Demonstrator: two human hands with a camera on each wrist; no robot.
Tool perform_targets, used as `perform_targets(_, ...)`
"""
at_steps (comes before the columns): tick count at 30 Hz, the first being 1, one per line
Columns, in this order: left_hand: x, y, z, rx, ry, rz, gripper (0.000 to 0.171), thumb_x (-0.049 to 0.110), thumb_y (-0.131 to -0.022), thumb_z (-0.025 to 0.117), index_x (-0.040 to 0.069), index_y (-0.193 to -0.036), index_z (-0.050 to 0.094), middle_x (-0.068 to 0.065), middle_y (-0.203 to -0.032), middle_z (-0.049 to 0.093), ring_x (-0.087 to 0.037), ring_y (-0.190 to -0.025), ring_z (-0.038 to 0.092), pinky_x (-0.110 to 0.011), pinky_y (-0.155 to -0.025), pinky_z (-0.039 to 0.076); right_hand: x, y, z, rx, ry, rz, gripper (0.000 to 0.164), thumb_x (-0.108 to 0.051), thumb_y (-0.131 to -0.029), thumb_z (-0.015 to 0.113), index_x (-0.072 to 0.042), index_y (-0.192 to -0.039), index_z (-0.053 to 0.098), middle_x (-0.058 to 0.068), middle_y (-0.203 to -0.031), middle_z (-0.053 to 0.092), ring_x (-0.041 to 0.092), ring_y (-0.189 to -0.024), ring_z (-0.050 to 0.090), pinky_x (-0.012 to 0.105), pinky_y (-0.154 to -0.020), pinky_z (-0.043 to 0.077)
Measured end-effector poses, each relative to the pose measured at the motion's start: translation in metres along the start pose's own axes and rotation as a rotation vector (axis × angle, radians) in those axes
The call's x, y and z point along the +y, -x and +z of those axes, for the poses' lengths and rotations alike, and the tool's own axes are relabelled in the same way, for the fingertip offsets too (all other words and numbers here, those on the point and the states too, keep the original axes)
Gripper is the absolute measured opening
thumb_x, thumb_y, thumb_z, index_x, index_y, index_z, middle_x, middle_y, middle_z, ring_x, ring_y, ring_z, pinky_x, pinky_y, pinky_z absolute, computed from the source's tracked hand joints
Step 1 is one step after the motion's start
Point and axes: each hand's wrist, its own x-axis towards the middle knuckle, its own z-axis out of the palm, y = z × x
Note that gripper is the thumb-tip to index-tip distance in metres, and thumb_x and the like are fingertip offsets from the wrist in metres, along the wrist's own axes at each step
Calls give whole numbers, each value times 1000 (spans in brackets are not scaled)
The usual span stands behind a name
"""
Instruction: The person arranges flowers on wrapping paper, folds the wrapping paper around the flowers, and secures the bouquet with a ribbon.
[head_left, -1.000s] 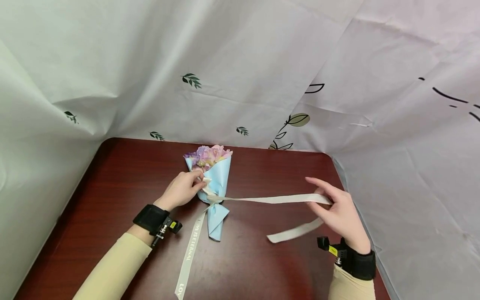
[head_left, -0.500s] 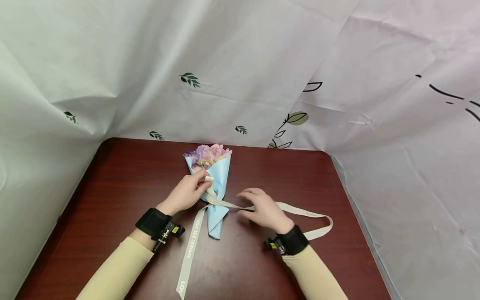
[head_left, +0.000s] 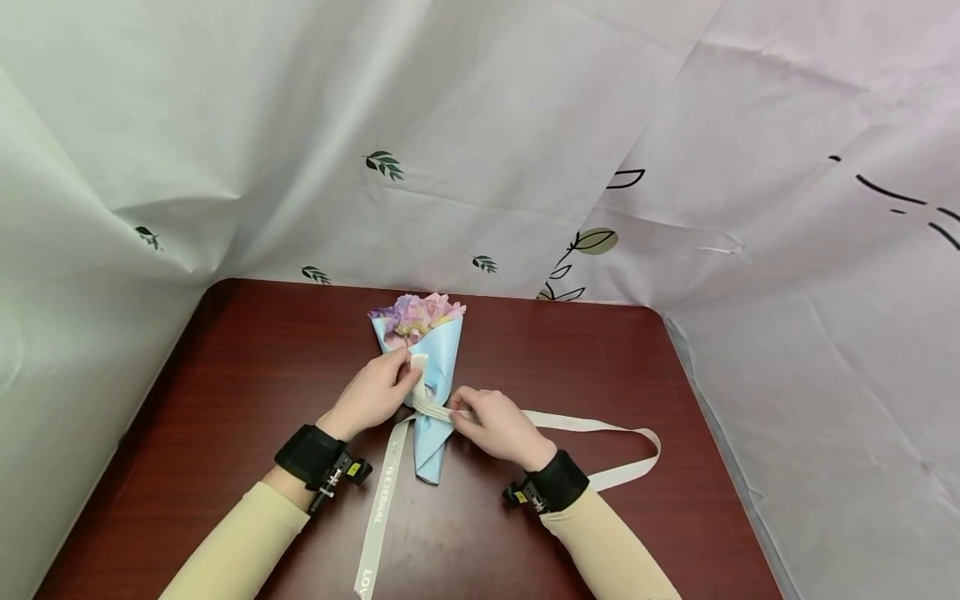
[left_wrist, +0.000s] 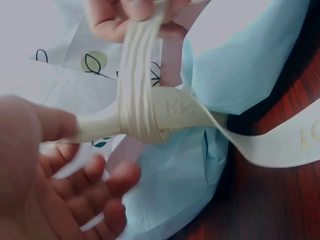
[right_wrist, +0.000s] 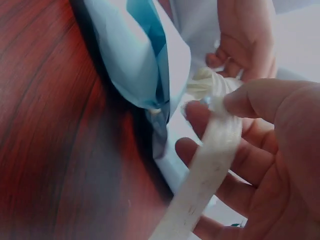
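A bouquet [head_left: 418, 321] of purple and pink flowers in light blue wrapping paper [head_left: 444, 346] lies on the table. Cream ribbon [left_wrist: 137, 80] is gathered around its narrow waist. My left hand [head_left: 371, 396] pinches an upper ribbon loop between thumb and forefinger, just above the knot area. Close by on the right, my right hand [head_left: 498, 427] pinches the ribbon's other length [right_wrist: 210, 155] between thumb and fingers, beside the waist. From there the ribbon runs right in a loose curve on the table. A printed tail [head_left: 378, 508] hangs toward the front edge.
The dark red wooden table [head_left: 285, 350] has rounded back corners. A white cloth [head_left: 480, 125] with leaf prints hangs behind it and along the sides. Each wrist wears a black strap with a small camera [head_left: 356, 471].
My right hand has come left from the far right, letting the long ribbon drop into a curve, and now pinches it beside the bouquet's waist. My left hand keeps its grip nearly in place.
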Motion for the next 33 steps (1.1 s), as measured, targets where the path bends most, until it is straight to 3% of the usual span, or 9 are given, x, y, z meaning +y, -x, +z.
perform_targets(6,2,5,3,-67,-109,-108,21,28,-108,48,13,-94,50,-2,-62,39,-16,-49,39,-29,-49,29,-5,1,1,-19,-6,-22,6,-25,-103,60,-24,-105,66,-13,-82,62,5,-62,44,20,-62,40)
perform_targets(11,5,4,3,-110,-110,-99,22,29,-110,44,12,-97,49,-1,-62,38,-15,-50,38,-29,-50,28,-6,2,3,-36,10,-14,6,-27,-102,62,-25,-104,67,-13,-82,62,5,-62,45,21,-63,41)
perform_targets(20,7,0,3,-183,192,-16,24,29,-110,45,12,-93,44,0,-68,39,-13,-55,38,-27,-56,32,-7,-3,7,9,-1,32,11,-28,-101,64,-24,-110,69,-12,-101,69,0,-80,58,21,-75,48)
perform_targets(24,7,1,5,-223,300,-46,24,32,-110,45,12,-96,45,-2,-71,41,-17,-58,41,-27,-58,34,-7,-2,2,-18,-34,97,18,-29,-101,63,-21,-117,67,-11,-89,65,3,-65,52,22,-63,44)
perform_targets(29,7,2,7,-198,458,-87,24,32,-110,44,12,-117,55,-4,-99,64,-21,-85,58,-37,-77,48,-4,3,-6,-43,-48,154,20,-21,-97,60,-19,-117,66,-8,-78,60,5,-52,46,23,-53,39)
perform_targets(33,7,1,8,-180,565,-100,29,28,-110,45,10,-126,59,-8,-120,66,-23,-104,59,-51,-91,47,-1,6,-9,7,-34,182,9,-23,-99,62,-24,-106,67,-8,-77,61,5,-54,45,23,-54,38)
